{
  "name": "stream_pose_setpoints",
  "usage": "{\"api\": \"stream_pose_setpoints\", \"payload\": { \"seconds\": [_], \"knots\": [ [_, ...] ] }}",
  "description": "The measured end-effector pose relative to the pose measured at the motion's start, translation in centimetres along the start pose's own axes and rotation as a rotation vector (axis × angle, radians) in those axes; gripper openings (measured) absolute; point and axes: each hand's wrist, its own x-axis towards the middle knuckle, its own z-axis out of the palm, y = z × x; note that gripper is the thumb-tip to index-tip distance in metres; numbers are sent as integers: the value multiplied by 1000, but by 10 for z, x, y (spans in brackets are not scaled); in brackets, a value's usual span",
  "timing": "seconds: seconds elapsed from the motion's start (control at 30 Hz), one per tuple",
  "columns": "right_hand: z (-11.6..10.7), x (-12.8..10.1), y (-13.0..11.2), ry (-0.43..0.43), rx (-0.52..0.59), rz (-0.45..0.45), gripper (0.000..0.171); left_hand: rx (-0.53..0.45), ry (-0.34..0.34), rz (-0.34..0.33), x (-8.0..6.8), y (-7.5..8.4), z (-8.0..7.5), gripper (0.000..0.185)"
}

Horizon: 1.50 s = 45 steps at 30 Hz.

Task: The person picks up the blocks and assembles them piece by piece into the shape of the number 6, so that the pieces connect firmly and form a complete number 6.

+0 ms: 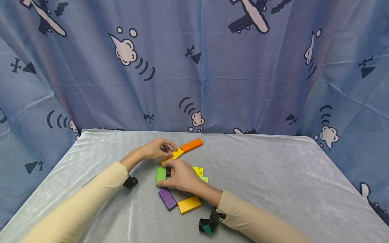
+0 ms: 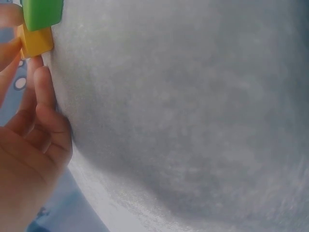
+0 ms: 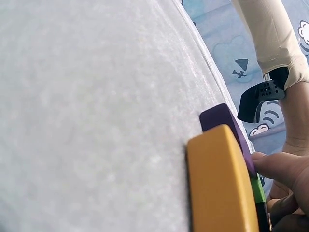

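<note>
My left hand (image 1: pixel 156 149) pinches a yellow block (image 1: pixel 177 154), its thumb and index finger on the block's sides. Just below it, my right hand (image 1: pixel 183 175) holds a green block (image 1: pixel 161 177) between thumb and fingers at its two ends. Beside the green one lies a dark block (image 1: pixel 168 171), partly covered by the right fingers. In the left wrist view, the green block (image 2: pixel 43 14) adjoins the yellow block (image 2: pixel 38 42). The right wrist view shows the right thumb close to a purple block (image 3: pixel 227 126).
An orange block (image 1: pixel 192 145) touches the yellow one's far end. Around the right hand lie a bright yellow block (image 1: pixel 199 171), a light green block (image 1: pixel 204 179), a purple block (image 1: pixel 167 199) and an amber block (image 1: pixel 189 204). A grey cloth covers the table (image 1: pixel 273 182); a blue curtain (image 1: pixel 194 67) hangs behind.
</note>
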Motion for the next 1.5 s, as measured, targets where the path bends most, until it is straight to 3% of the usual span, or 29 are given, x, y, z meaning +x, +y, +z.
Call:
{"api": "stream_pose_setpoints", "payload": {
  "seconds": [0.67, 1.2, 1.5],
  "knots": [
    [-1, 0, 2, -3, 12, -8, 59, 6, -4, -3, 1, 1, 0, 22],
    [-18, -24, 13, -88, 217, -113, 51, -14, 1, -8, 0, 2, 0, 21],
    [-23, -43, 14, -152, 261, -102, 48, -5, -7, -28, 0, 3, -1, 22]
  ]
}}
